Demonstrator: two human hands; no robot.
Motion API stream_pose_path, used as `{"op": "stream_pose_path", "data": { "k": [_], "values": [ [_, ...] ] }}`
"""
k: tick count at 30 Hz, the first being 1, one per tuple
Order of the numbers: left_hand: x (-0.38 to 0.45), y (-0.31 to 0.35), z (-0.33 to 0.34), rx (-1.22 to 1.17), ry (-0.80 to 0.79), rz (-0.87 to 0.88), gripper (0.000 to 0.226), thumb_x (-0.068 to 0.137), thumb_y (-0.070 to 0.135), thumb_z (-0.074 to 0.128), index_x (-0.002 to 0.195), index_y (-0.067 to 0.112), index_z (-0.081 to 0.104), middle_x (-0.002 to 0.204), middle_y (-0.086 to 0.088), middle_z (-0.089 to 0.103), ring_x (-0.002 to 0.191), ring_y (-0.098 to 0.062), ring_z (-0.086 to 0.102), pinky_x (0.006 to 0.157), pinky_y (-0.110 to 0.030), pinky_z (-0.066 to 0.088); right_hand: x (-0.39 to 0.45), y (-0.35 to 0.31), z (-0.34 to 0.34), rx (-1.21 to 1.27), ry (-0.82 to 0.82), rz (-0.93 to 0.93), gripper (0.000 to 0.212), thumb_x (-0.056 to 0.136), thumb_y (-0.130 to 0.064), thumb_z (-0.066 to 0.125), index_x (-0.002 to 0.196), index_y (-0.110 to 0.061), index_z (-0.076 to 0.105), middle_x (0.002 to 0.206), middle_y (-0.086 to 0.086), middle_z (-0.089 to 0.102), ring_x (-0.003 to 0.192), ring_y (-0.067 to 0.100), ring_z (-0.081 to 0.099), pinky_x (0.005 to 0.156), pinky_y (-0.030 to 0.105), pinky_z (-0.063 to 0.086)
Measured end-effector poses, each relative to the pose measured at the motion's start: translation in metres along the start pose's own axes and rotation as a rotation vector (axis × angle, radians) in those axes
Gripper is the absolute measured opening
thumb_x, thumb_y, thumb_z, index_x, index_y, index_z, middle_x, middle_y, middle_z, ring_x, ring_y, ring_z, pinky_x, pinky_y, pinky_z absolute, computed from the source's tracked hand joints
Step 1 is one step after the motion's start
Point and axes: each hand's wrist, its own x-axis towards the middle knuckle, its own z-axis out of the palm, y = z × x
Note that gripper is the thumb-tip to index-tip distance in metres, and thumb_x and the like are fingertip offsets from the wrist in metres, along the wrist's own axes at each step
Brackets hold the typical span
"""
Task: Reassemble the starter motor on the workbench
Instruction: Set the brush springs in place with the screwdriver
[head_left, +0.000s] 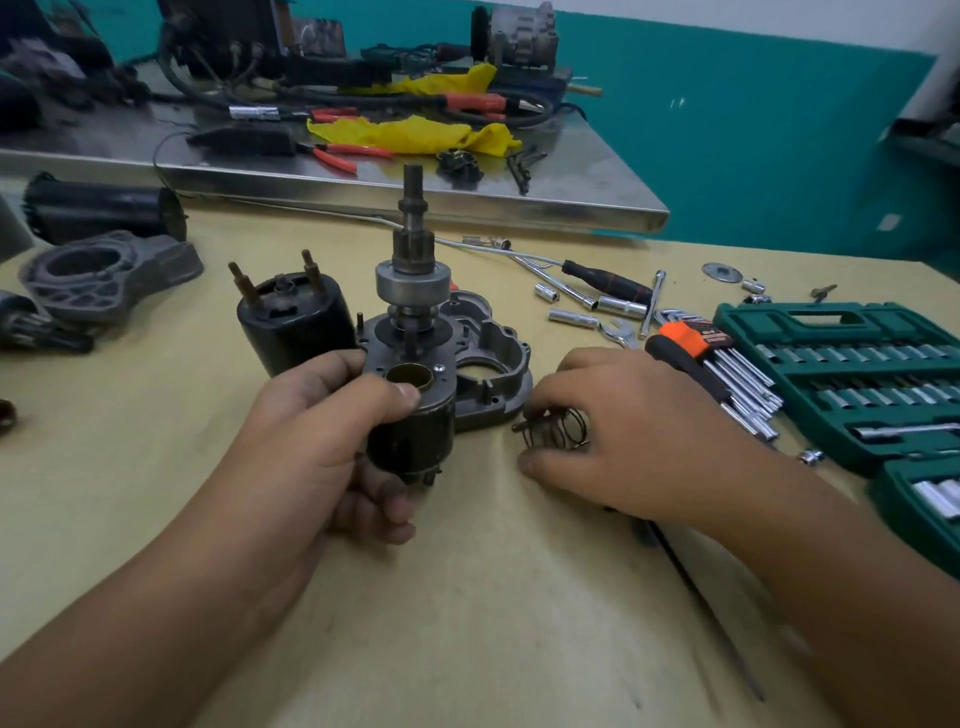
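Black motor assembly (410, 395) gripped by left hand (322, 441); right hand (613, 436) pinches half-hidden spring (558, 428).

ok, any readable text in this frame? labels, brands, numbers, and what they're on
Nothing legible in the head view.
Orange hex key holder: a dark label with pale marks, too blurred to read.
Green socket case: no readable brand or sizes on its lid or on the sockets.
Starter motor assembly held by the left hand: no markings visible.
Spring at the right hand: none.
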Motion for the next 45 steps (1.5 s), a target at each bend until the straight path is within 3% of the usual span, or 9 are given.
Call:
{"op": "stream_pose_path", "data": {
  "k": [3,8,13,19,26,31,34,40,45],
  "values": [
    [0.001,-0.001,-0.001,0.017,-0.003,-0.016,0.01,0.071,0.029,0.069,0.08,0.025,0.068,0.069,-0.012,0.072,0.04,-0.033,0.057,0.047,-0.038,0.054,-0.001,0.007,0.002,0.148,0.072,-0.029,0.021,0.081,-0.043,0.069,0.098,-0.032,0.071,0.089,-0.014,0.06,0.085,0.004,0.057,0.074,0.035,0.053],
    [0.002,-0.001,0.004,0.035,-0.005,-0.013,0.016,0.07,0.031,0.07,0.084,0.027,0.067,0.074,-0.012,0.074,0.038,-0.035,0.058,0.042,-0.034,0.051,0.004,0.035,-0.016,0.455,0.361,0.199,0.03,0.078,-0.053,0.074,0.1,-0.033,0.074,0.079,-0.022,0.063,0.071,-0.007,0.06,0.063,0.015,0.043],
    [0.003,-0.005,0.004,0.041,0.038,0.027,0.012,0.069,0.032,0.069,0.08,0.029,0.067,0.065,-0.008,0.07,0.035,-0.024,0.048,0.037,-0.025,0.039,0.032,0.058,-0.021,0.22,0.216,0.259,0.028,0.085,-0.043,0.076,0.11,-0.033,0.073,0.096,-0.021,0.064,0.078,-0.016,0.049,0.064,0.0,0.027],
    [0.006,-0.01,0.003,0.024,0.033,0.058,0.031,0.058,0.039,0.076,0.085,0.027,0.068,0.066,-0.003,0.07,0.033,-0.02,0.043,0.039,-0.022,0.036,0.039,0.058,-0.012,0.318,0.139,0.238,0.039,0.09,-0.04,0.072,0.128,-0.035,0.066,0.126,-0.012,0.065,0.095,0.002,0.056,0.089,0.024,0.039],
    [0.008,-0.012,0.002,0.015,0.04,0.06,0.041,0.051,0.045,0.075,0.087,0.026,0.069,0.067,-0.001,0.071,0.033,-0.019,0.043,0.038,-0.02,0.036,0.029,0.066,-0.016,0.153,-0.052,0.197,0.012,0.083,-0.035,0.08,0.089,-0.037,0.069,0.085,-0.017,0.065,0.081,0.0,0.059,0.063,0.016,0.041],
    [0.008,-0.012,0.004,0.003,0.041,0.069,0.033,0.052,0.045,0.074,0.082,0.031,0.07,0.067,-0.004,0.07,0.033,-0.019,0.042,0.038,-0.02,0.035,0.021,0.074,-0.032,0.439,0.162,0.195,0.016,0.084,-0.01,0.078,0.077,-0.023,0.072,0.064,-0.017,0.073,0.06,-0.008,0.067,0.057,0.007,0.049],
    [0.008,-0.013,0.004,0.007,0.052,0.078,0.031,0.053,0.044,0.074,0.081,0.033,0.071,0.065,-0.001,0.07,0.033,-0.019,0.042,0.038,-0.021,0.035,0.02,0.08,-0.041,0.431,0.258,0.216,0.015,0.081,-0.013,0.082,0.077,-0.025,0.073,0.063,-0.021,0.071,0.061,-0.008,0.068,0.06,0.004,0.048],
    [0.006,-0.011,0.007,0.007,0.057,0.092,0.024,0.055,0.04,0.076,0.078,0.037,0.071,0.063,0.002,0.069,0.032,-0.018,0.04,0.039,-0.018,0.034,0.027,0.071,-0.024,0.143,0.0,0.258,0.017,0.079,-0.029,0.084,0.082,-0.035,0.069,0.085,-0.017,0.066,0.085,0.005,0.06,0.074,0.022,0.044],
    [0.006,-0.009,0.007,0.005,0.043,0.086,0.022,0.062,0.033,0.076,0.084,0.031,0.072,0.068,0.0,0.072,0.033,-0.019,0.041,0.038,-0.02,0.033,0.037,0.04,-0.029,0.087,0.054,0.065,0.024,0.081,-0.043,0.078,0.103,-0.038,0.072,0.096,-0.018,0.06,0.094,0.009,0.055,0.073,0.024,0.044]
  ]
}}
